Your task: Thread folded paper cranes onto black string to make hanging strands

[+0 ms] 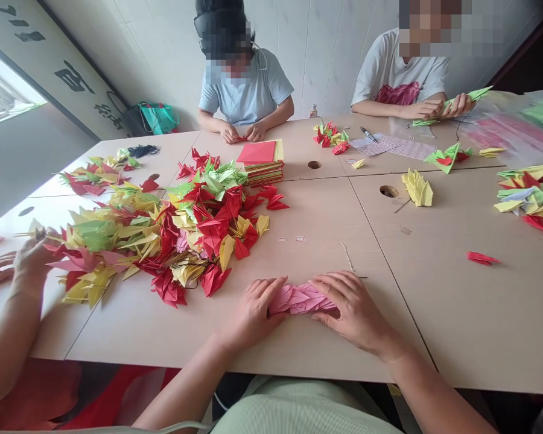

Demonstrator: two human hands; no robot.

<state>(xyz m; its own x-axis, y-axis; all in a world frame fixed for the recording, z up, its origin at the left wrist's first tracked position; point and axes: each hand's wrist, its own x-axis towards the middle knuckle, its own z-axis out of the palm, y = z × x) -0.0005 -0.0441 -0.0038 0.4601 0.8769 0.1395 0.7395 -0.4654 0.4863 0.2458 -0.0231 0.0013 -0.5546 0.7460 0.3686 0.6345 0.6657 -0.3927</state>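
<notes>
A tight row of pink folded-paper pieces (301, 299), which look like flattened origami cranes, lies on the table in front of me. My left hand (259, 310) grips its left end, with the thumb on the near side. Around the right end curls my right hand (353, 308), its fingers over the top and the thumb in front. The palms hide both ends of the row. Just beyond my right hand lie a short pale twisted string (348, 257) and a thin dark needle-like piece, partly behind the fingers.
A large heap of red, yellow and green folded paper (212, 226) covers the table at left. Behind it stands a stack of square paper (263, 164). A co-worker's hand (31, 256) reaches in from the left; two people sit opposite. A yellow bundle (417, 187) lies right.
</notes>
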